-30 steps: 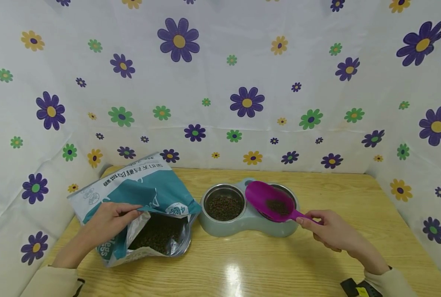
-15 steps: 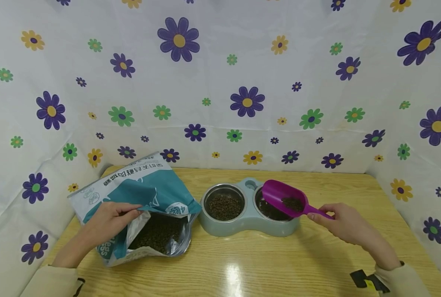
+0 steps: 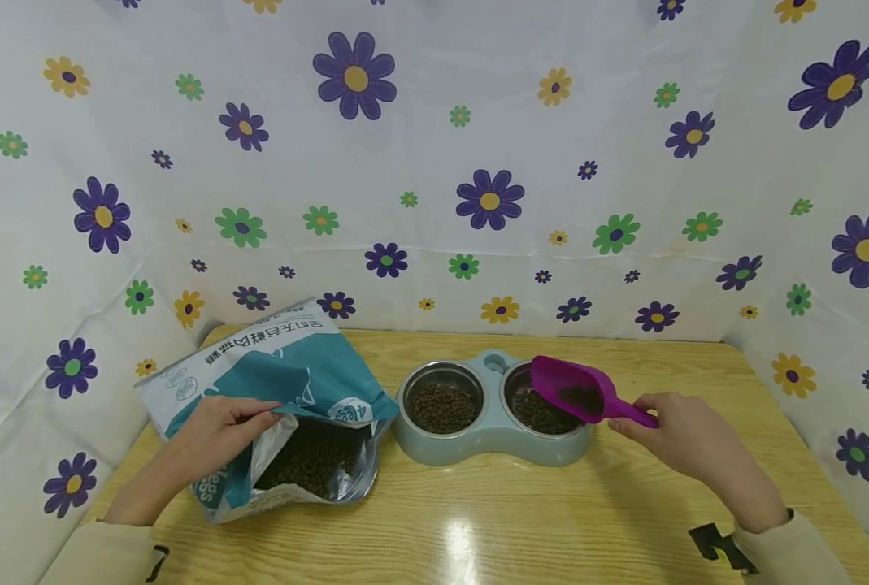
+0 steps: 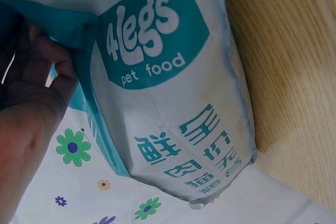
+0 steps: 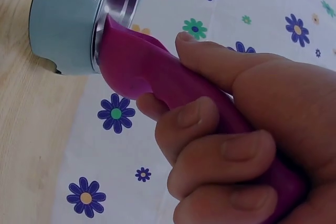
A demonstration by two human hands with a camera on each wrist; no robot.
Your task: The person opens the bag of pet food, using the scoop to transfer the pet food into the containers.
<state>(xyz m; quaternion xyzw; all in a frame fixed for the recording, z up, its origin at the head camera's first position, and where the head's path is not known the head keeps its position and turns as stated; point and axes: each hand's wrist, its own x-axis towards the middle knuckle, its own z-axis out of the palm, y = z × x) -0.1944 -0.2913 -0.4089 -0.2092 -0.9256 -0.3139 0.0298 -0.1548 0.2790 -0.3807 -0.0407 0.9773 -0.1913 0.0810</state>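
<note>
My right hand (image 3: 686,435) grips the handle of a magenta scoop (image 3: 569,386), fingers curled round it in the right wrist view. The scoop tilts over the right bowl (image 3: 510,418) of a pale blue double pet feeder (image 3: 488,439), with some brown kibble still inside its back end. Kibble lies in that bowl and in the left steel bowl (image 3: 405,402). At left, my left hand (image 3: 218,431) pinches the top edge of a teal and white pet food bag (image 3: 317,370) and holds its mouth apart. Dark kibble (image 3: 310,459) shows inside. The bag's "4Legs" label (image 4: 142,27) faces the left wrist camera.
Everything stands on a wooden table (image 3: 434,520). A white cloth (image 3: 419,146) printed with flowers hangs behind and along both sides. The bag lies close against the left end of the feeder.
The scoop has moved right and its front tips down over the right bowl. More kibble shows in that bowl now. My left hand and the bag stay put.
</note>
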